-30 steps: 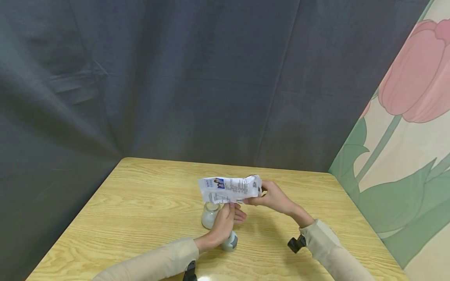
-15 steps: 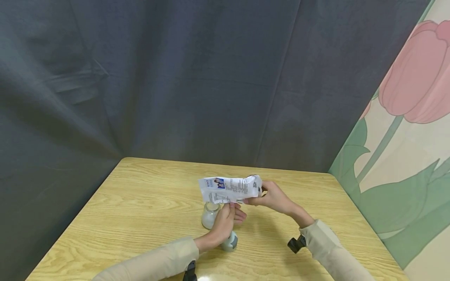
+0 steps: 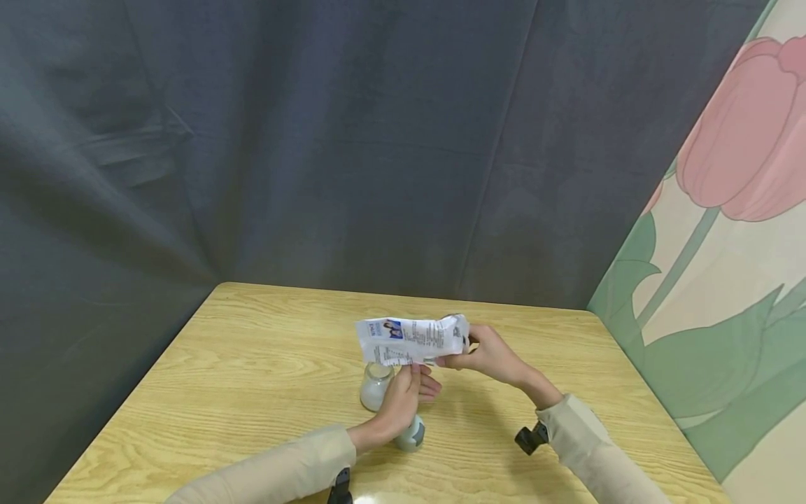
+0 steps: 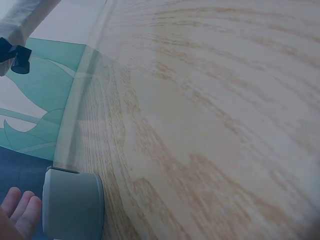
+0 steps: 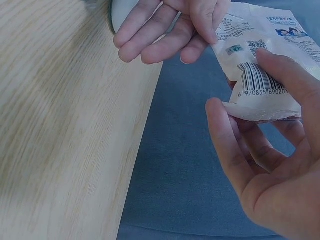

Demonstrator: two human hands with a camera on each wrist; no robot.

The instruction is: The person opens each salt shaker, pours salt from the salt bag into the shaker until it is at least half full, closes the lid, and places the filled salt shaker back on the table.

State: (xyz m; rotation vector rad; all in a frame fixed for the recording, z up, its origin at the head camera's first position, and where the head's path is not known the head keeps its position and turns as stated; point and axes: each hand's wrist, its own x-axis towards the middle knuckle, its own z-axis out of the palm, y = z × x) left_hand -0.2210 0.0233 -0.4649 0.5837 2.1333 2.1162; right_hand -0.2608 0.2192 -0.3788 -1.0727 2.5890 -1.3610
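Note:
My right hand (image 3: 494,357) grips one end of a white printed plastic packet (image 3: 412,337), thumb on top and fingers beneath. A barcode shows by the thumb in the right wrist view. The packet is held tilted above the table, its far end over a clear jar (image 3: 376,388) with white contents. My left hand (image 3: 401,402) is beside the jar, palm up with fingers extended, thumb tip right at the packet's lower edge. In the right wrist view the left fingers (image 5: 155,30) point toward the camera. Below the left hand sits a grey-green lid-like piece (image 3: 411,434).
The wooden table (image 3: 264,364) carries these things near its middle. A dark curtain (image 3: 352,154) hangs behind its back edge. On the right stands a wall painted with tulips (image 3: 743,140). A black wrist camera (image 3: 532,439) is strapped under the right sleeve.

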